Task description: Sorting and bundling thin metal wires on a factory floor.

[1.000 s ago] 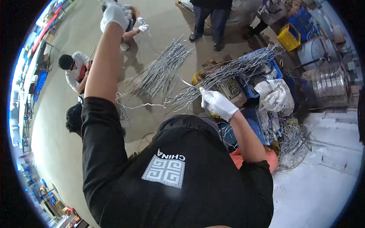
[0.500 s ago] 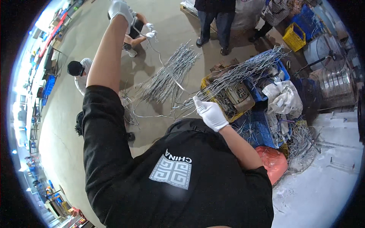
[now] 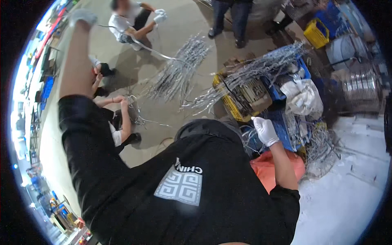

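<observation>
My left hand [image 3: 83, 17], in a white glove and smeared by motion, is raised at the upper left. A long, slightly bent metal wire [image 3: 153, 52] trails from its closed fingers, slanting across to a free end above the yellow crate. To the right, my right hand [image 3: 265, 131], also gloved in white, hovers over the blue crate with its fingers drawn together; nothing shows in it. One bundle of crinkled grey wires [image 3: 179, 67] lies on the floor ahead. A second wire bundle [image 3: 261, 71] rests slantwise across the crates.
A yellow crate [image 3: 218, 98] holds metal parts. Beside it are a white cloth bag [image 3: 304, 98], a red-orange bag [image 3: 281, 165], tangled wire [image 3: 320, 153] and a large wire coil [image 3: 359, 85]. Several people are nearby: some crouch at the left, one stands ahead [image 3: 232, 20].
My left hand has swung left and slightly down, drawing the wire with it. My right hand has moved right and a little down, away from the wire ends.
</observation>
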Action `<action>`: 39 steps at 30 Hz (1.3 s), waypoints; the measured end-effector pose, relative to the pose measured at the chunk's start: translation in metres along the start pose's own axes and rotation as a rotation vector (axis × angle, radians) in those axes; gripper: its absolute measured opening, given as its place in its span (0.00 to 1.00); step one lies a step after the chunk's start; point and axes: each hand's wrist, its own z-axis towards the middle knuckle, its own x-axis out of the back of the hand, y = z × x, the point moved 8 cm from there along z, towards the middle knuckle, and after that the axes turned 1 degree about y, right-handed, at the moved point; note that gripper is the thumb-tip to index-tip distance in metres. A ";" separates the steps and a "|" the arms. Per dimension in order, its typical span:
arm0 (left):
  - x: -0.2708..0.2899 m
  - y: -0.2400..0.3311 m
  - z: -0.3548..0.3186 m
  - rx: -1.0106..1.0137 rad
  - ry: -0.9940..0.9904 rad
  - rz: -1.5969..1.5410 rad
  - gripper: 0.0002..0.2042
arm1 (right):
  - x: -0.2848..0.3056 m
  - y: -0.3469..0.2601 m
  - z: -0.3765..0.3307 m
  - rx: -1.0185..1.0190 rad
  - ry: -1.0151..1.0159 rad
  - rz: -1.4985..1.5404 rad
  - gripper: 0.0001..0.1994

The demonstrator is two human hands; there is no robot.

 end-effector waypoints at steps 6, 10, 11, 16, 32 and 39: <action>0.113 0.135 0.034 -0.186 0.250 -0.069 0.12 | 0.045 0.017 0.003 -0.108 -0.152 -0.769 0.19; 0.192 0.174 0.067 -0.240 0.471 -0.061 0.12 | 0.083 0.100 0.039 -0.213 -0.356 -0.810 0.23; 0.215 0.182 0.073 -0.242 0.528 -0.063 0.12 | 0.113 0.124 0.048 -0.461 -0.129 -0.774 0.23; 0.268 0.207 0.074 -0.239 0.677 -0.067 0.12 | 0.135 0.115 0.041 -0.373 0.207 -0.788 0.22; 0.181 0.113 0.070 -0.133 0.780 0.256 0.15 | 0.058 0.075 0.029 -0.330 0.436 -0.811 0.19; 0.133 0.127 0.077 -0.138 0.858 0.296 0.17 | 0.031 0.050 0.021 0.094 0.298 -0.880 0.20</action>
